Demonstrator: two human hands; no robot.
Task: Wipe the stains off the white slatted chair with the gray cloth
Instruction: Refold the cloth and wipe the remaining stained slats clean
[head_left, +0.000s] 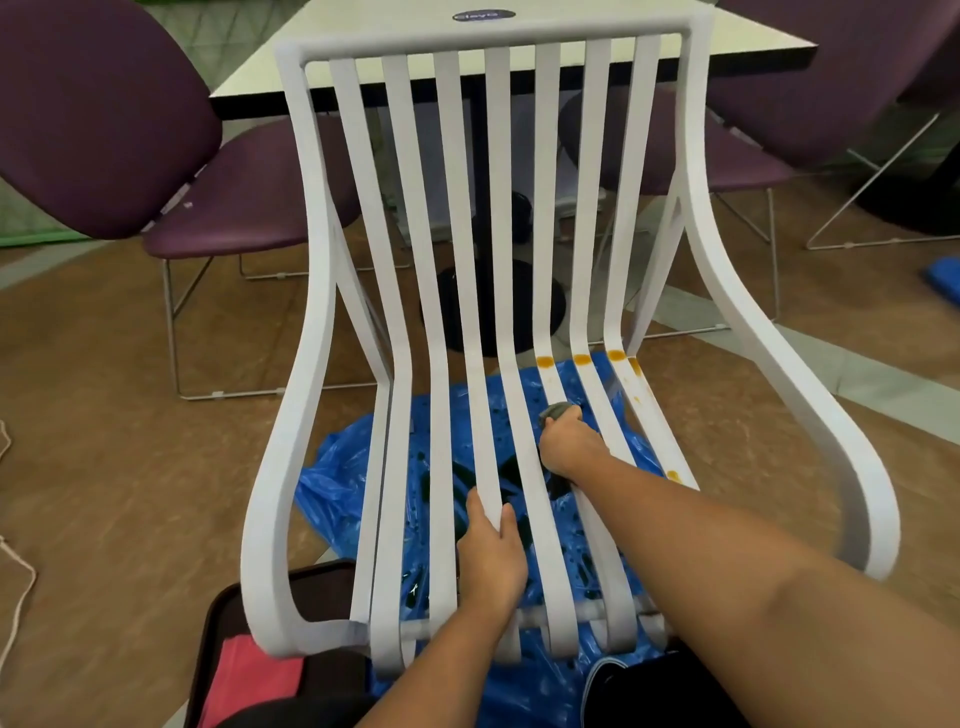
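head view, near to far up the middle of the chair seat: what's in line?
Left hand gripping a white chair slat → right hand → gray cloth it holds → orange stains at the seat bend → black table base behind the slats → tabletop.

gray cloth mostly hidden, purple chairs cropped

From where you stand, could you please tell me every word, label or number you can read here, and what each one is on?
Dark oval label: light lettering, too blurred to read. It sits just above the top rail of the white slatted chair, against the table. I cannot tell which of the two it is stuck to.
No other word, number or sign shows.
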